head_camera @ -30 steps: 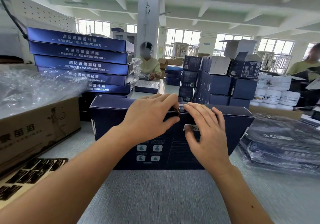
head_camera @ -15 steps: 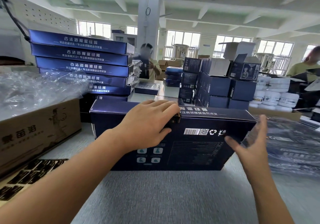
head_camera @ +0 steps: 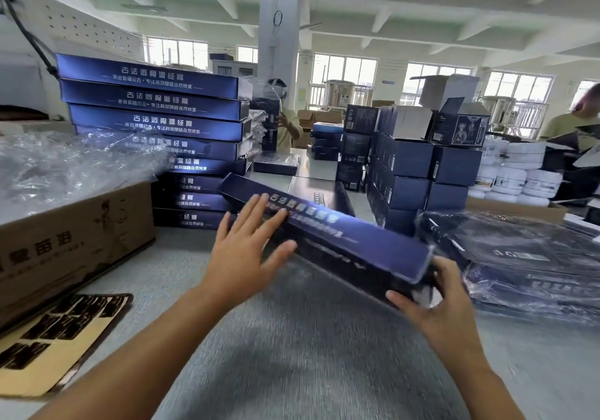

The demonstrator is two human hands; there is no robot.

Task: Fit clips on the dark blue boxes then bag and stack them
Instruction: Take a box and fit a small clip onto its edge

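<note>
Two hands: my right hand [head_camera: 435,303] pinches the dark blue box [head_camera: 328,238] by its near end; my left hand [head_camera: 240,251], fingers spread, lies flat against its side.
Box: tilted, blurred, above the grey table [head_camera: 292,354].
Left: cardboard carton [head_camera: 71,234], box stack [head_camera: 152,124].
Right: bagged boxes [head_camera: 519,257] close beside my grip.

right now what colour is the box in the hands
Dark blue box with pale lettering, seen from the head view.

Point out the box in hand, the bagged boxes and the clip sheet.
box [head_camera: 373,247]: head view, lit upper face.
bagged boxes [head_camera: 519,257]: head view, top bag's plastic.
clip sheet [head_camera: 48,345]: head view, middle of card.
</note>
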